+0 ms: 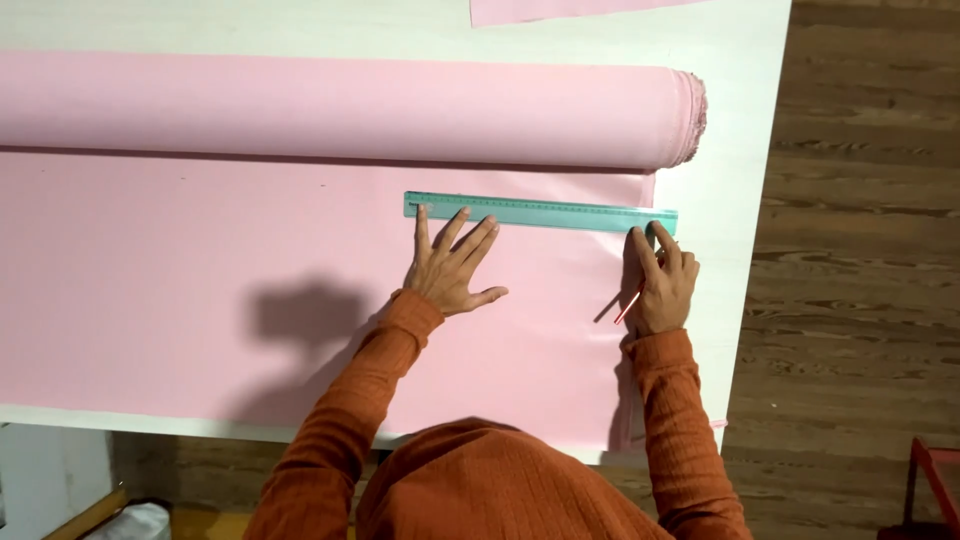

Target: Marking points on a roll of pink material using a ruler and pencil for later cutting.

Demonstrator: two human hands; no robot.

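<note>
A teal plastic ruler [540, 211] lies flat on pink fabric [200, 290] spread over a white table [725, 120]. My left hand [450, 265] is spread open, its fingertips pressing the ruler's left part. At the ruler's right end, near the fabric's right edge, my right hand [662, 280] touches the ruler with its fingertips and holds a thin red pencil [630, 303]. Just beyond the ruler lies the thick roll of the same pink fabric [350, 108]. Both arms wear orange ribbed sleeves.
Another pink fabric piece [560, 10] shows at the table's far edge. Wooden floor [860, 250] runs along the right side. A red frame corner [935, 475] stands at the bottom right, and a white bag [135, 520] sits under the table at the bottom left.
</note>
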